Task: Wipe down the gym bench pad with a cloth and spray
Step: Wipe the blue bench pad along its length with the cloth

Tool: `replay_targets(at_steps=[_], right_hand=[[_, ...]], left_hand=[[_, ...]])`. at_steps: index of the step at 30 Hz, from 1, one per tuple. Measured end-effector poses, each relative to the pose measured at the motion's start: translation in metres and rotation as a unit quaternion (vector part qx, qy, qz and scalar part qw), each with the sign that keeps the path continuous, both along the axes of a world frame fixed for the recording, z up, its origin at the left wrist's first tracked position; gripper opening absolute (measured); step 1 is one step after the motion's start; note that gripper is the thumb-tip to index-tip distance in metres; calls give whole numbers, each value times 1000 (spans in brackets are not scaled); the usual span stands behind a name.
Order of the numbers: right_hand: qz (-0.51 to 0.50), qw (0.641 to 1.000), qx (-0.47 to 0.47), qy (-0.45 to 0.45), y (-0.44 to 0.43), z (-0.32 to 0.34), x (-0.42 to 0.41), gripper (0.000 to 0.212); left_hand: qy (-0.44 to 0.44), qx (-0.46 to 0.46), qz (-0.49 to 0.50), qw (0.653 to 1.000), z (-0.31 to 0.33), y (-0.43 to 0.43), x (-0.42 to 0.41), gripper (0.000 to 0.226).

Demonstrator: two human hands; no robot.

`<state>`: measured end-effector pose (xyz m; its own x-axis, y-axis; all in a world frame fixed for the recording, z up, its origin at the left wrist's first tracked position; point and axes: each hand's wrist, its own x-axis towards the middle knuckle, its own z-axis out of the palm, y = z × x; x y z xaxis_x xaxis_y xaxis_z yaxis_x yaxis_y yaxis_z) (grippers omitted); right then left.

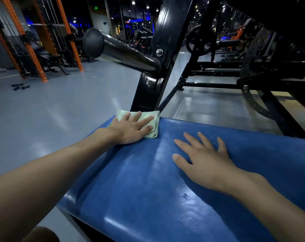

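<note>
At your far left, an orange rack (33,55) with rows of holes stands on a pale grey floor (52,110) that shines under the lights. A few small dark objects (20,86) lie on the floor near its foot; you cannot tell what they are.

Your left hand (130,130) lies flat on a folded pale green cloth (148,114), fingers straight and slightly apart, pressing it onto the far left corner of the blue bench pad (148,189). Just behind the cloth, a black upright post (155,58) rises, and a shiny bar (127,56) with a round black end cap sticks out from it toward the left.

The pad fills the lower middle of the view. Its blue covering is glossy, with streaks of reflected light and a small scuff near the middle.

Your right hand (205,159) rests palm down on the pad, fingers spread wide, holding nothing, well apart from the cloth.

Farther right, a black weight plate (198,41) hangs on a machine, and a black frame (263,105) crosses the floor. The room behind is dim, with blue lights.
</note>
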<state>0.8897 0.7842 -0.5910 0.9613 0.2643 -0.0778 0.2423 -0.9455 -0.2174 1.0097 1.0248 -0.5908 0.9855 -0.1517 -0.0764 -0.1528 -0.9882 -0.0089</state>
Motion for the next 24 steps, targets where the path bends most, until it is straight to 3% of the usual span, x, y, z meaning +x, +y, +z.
replay_targets(at_steps=[3, 5, 8, 16, 21, 24], right_hand=[[6, 998, 50, -37, -31, 14, -6, 50], [-26, 999, 16, -42, -64, 15, -11, 55], [-74, 995, -70, 17, -96, 6, -20, 66], [-32, 999, -1, -7, -129, 6, -24, 65], [-95, 993, -67, 16, -191, 0, -41, 68], [-76, 996, -50, 13, -192, -4, -45, 65]], left_hand=[[-4, -3, -2, 1000, -2, -17, -6, 53], [-4, -6, -5, 1000, -1, -31, -10, 53], [-1, -6, -10, 1000, 0, -54, -18, 53], [-4, -14, -30, 999, 1, -120, -38, 53], [8, -16, -41, 999, 2, -158, -51, 53], [20, -12, -47, 999, 4, -189, -60, 54]])
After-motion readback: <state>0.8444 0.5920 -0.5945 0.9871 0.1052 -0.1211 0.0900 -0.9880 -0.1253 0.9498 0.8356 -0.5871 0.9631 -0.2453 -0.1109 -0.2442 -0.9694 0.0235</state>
